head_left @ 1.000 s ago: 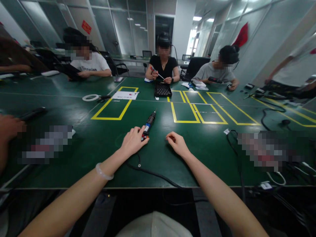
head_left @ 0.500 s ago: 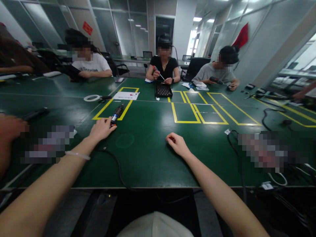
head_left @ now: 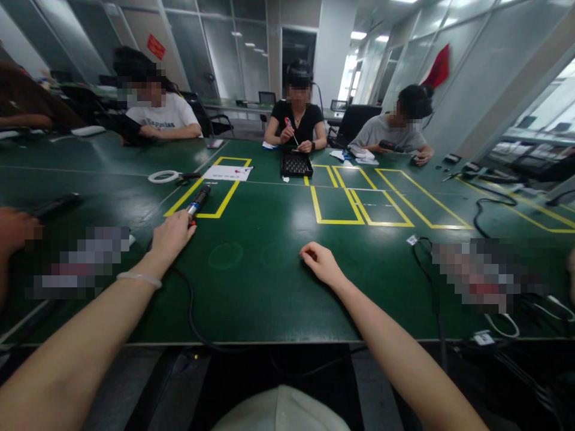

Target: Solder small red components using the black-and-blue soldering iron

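My left hand (head_left: 173, 236) is closed around a stick-shaped tool (head_left: 196, 203) with a black front, a silver and blue band and a bit of red near the fingers; it looks like a corded electric screwdriver. Its front points away from me, over the near part of a yellow-taped rectangle (head_left: 220, 206). A black cord (head_left: 192, 311) runs from below that hand to the table's front edge. My right hand (head_left: 321, 263) rests on the green table (head_left: 269, 299) with its fingers curled in, and nothing shows in them.
A white sheet (head_left: 227, 173) and a coiled white cable (head_left: 164, 176) lie beyond my left hand. Across the table, a person holds a red-handled screwdriver (head_left: 290, 127) over a black tray (head_left: 296, 173). Blurred-out items lie at both sides. Another person's hand (head_left: 18, 230) is at far left.
My left hand has moved left and slightly toward the far side with the tool, and the cord has shifted left with it. My right hand stays in place.
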Demonstrator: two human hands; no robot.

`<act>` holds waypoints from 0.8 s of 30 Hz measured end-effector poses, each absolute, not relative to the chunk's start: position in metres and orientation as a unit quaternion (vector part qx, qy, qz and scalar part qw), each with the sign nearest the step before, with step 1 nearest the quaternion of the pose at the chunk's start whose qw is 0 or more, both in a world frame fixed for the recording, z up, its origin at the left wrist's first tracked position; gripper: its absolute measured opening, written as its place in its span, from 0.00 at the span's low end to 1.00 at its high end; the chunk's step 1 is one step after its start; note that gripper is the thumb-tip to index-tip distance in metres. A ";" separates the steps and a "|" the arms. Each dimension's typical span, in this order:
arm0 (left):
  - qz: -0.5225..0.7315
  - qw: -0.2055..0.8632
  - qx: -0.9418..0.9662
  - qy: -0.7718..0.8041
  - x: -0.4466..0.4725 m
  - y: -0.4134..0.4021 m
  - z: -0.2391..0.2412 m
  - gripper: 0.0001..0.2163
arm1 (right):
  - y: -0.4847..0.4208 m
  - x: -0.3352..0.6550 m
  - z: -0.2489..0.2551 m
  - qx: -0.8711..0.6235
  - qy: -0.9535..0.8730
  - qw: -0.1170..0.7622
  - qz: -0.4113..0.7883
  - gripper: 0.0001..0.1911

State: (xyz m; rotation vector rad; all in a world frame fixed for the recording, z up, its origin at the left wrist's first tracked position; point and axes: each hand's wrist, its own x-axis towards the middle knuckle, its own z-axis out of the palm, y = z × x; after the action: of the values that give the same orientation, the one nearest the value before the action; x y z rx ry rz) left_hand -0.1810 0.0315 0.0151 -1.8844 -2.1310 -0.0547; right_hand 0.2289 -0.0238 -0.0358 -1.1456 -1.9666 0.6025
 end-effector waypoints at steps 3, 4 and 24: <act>-0.014 0.145 -0.648 -0.748 -0.180 0.034 0.017 0.17 | -0.024 0.228 -0.036 -0.451 -0.772 0.380 0.236 0.06; -0.015 0.144 -0.640 -0.755 -0.180 0.035 0.017 0.18 | -0.024 0.228 -0.036 -0.451 -0.772 0.379 0.237 0.06; -0.324 -0.436 -0.710 -0.449 0.007 -0.004 0.020 0.18 | -0.026 0.227 -0.036 -0.421 -0.773 0.387 0.274 0.06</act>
State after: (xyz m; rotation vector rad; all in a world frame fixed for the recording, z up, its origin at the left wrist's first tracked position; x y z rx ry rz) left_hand 0.0068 -0.0039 0.0202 -3.1894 -2.0155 -1.4559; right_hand 0.2270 -0.0259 -0.0359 -1.0712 -1.9672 0.6969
